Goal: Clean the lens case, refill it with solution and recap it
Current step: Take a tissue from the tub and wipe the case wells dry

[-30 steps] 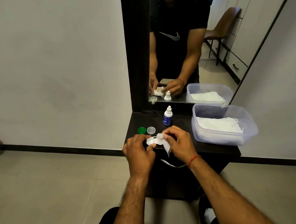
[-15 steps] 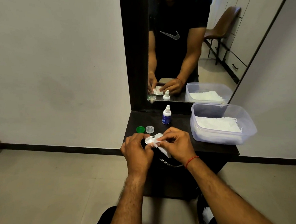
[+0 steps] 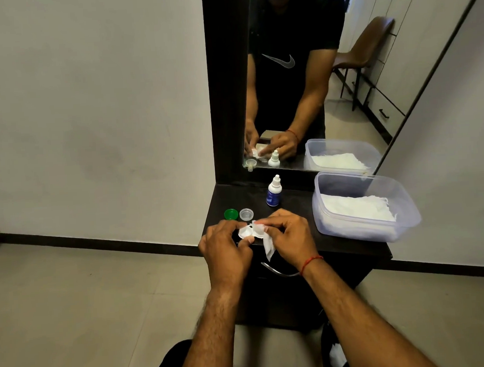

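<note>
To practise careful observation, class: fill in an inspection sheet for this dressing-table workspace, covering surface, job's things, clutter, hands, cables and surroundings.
Surface: dark shelf below a mirror.
Job's things: lens case uncapped; green cap and clear cap side by side on shelf; bottle upright.
Clutter: plastic tub of white tissues.
Hands: left hand grips lens case; right hand pinches tissue against it.
Cables: nothing seen.
Surroundings: pale wall, tiled floor, chair in reflection.

Dim, flat indoor light; shadows soft. White plastic lens case [image 3: 245, 232] and crumpled white tissue [image 3: 268, 245] between fingers [image 3: 277, 220] blown out, detail lost. Beyond fingers, tall dark-framed wall mirror [image 3: 369, 62] holds brightest patch. Right of fingers, translucent plastic tub [image 3: 360, 230] carries soft sheen on rim. Straight lines lean near frame edges.
</note>
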